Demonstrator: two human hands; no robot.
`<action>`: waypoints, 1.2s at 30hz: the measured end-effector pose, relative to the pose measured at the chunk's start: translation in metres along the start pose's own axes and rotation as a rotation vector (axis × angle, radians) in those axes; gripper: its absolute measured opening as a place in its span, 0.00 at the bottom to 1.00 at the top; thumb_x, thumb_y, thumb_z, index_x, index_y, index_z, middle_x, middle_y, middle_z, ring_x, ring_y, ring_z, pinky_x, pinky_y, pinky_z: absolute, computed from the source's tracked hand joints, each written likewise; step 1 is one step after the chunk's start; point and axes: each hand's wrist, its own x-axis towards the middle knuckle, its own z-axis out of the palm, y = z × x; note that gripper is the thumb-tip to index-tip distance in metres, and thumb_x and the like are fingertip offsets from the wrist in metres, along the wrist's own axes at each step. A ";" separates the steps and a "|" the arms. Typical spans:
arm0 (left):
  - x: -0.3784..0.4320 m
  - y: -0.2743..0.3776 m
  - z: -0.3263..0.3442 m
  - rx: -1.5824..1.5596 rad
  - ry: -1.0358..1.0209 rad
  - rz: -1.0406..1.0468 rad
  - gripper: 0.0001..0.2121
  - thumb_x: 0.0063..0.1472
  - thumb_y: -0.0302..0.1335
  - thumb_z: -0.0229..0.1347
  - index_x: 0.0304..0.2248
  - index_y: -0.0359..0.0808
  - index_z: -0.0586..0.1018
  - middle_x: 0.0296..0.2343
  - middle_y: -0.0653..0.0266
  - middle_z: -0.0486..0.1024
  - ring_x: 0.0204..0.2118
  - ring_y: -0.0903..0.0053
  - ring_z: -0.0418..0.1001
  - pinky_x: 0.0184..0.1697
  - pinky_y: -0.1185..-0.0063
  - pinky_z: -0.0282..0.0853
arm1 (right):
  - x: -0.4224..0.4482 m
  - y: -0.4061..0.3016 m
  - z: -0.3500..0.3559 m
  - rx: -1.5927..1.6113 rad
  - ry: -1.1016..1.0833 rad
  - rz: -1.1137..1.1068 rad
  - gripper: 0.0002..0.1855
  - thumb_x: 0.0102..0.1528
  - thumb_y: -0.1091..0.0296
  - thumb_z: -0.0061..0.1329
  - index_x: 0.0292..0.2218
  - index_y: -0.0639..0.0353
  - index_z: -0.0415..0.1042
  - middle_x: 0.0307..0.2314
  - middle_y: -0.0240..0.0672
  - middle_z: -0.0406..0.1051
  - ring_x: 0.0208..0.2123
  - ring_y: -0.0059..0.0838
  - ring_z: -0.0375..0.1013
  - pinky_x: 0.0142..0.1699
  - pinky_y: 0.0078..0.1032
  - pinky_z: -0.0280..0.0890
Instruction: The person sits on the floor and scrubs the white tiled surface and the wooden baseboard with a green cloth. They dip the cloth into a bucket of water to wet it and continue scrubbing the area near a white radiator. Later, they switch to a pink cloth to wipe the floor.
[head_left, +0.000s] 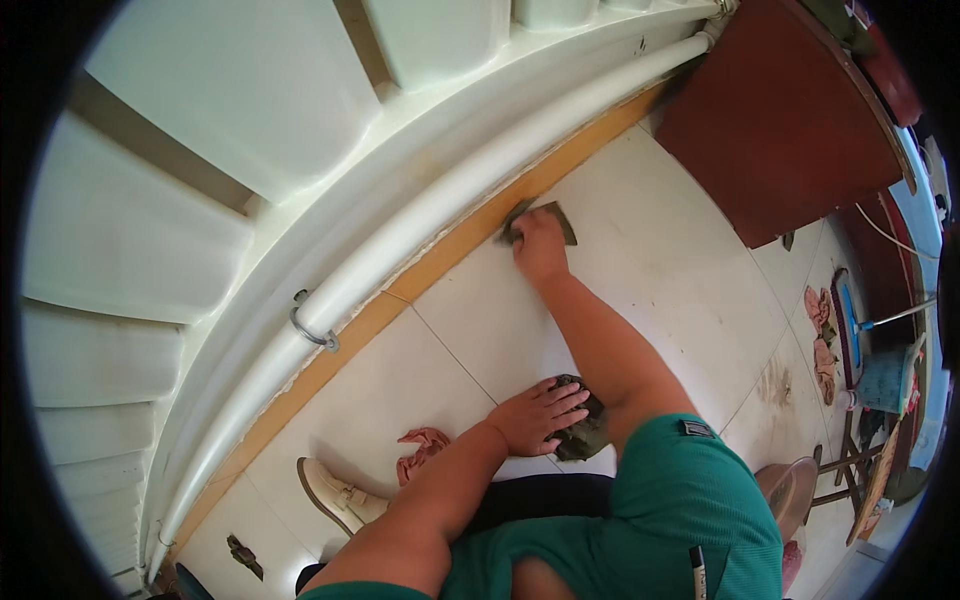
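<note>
My right hand is stretched forward, bunching a dark grey-green cloth against the floor where it meets the tan skirting board. The cloth's near end is blurred beside the fingers. Closer to my body, my left hand lies palm down with its fingers spread over a second dark, crumpled cloth on the white floor tiles. My right upper arm passes close by that cloth. To the left, a crumpled pink cloth is partly covered by my left forearm.
A white pipe runs above the skirting, below a white radiator. Dark red furniture stands at upper right. Along the right lie pink rags, a mop, a blue container and a basin. A dark scrap lies lower left.
</note>
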 end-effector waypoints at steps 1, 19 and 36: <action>-0.003 0.002 0.001 -0.004 -0.009 -0.008 0.31 0.53 0.40 0.57 0.57 0.46 0.67 0.63 0.65 0.55 0.66 0.71 0.51 0.67 0.64 0.44 | -0.010 -0.013 -0.009 0.031 -0.153 0.013 0.09 0.43 0.80 0.50 0.29 0.58 0.75 0.31 0.41 0.71 0.38 0.46 0.70 0.45 0.38 0.67; -0.002 -0.002 0.005 -0.046 -0.001 0.002 0.31 0.55 0.41 0.56 0.59 0.45 0.66 0.64 0.65 0.52 0.68 0.71 0.47 0.69 0.65 0.42 | -0.070 0.142 -0.204 -0.053 -0.315 0.009 0.04 0.41 0.81 0.48 0.22 0.61 0.69 0.24 0.41 0.68 0.30 0.46 0.67 0.35 0.39 0.64; 0.001 0.000 0.010 -0.346 -0.043 -0.204 0.34 0.48 0.38 0.62 0.56 0.44 0.69 0.56 0.58 0.65 0.62 0.65 0.57 0.65 0.65 0.51 | -0.078 -0.112 0.040 0.195 -0.456 -0.473 0.03 0.45 0.69 0.51 0.26 0.52 0.75 0.31 0.37 0.70 0.42 0.40 0.69 0.48 0.37 0.65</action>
